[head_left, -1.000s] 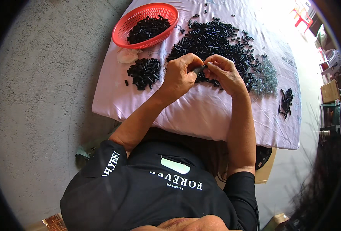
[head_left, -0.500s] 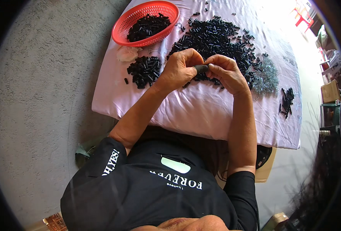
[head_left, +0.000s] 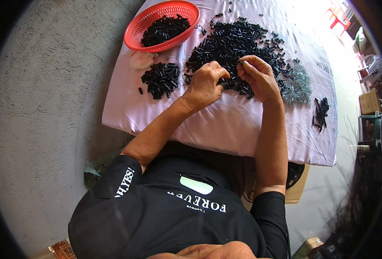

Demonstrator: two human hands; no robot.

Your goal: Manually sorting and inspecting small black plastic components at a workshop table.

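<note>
My left hand [head_left: 206,84] is over the near edge of a big heap of small black tubular pieces [head_left: 238,41], its fingers curled. A dark cover wraps its thumb tip; anything between the fingers is hidden. Slightly higher and to the right, my right hand [head_left: 260,80] pinches a small black piece [head_left: 240,63] between thumb and forefinger. Left of my left hand lies a smaller pile of short black pieces [head_left: 160,80]. Beside my right wrist is a pile of tiny clear or silvery parts [head_left: 298,86].
A red plastic basket [head_left: 132,36] holding more black pieces stands at the far left of the pink cloth-covered table [head_left: 225,129]. A crumpled pale wad [head_left: 141,60] is below it. A little group of longer black pieces [head_left: 321,114] lies near the right edge.
My hands were together at the thumb's dark cover and have now come apart. The right moved slightly up with a small black piece; the left lowered toward the heap.
</note>
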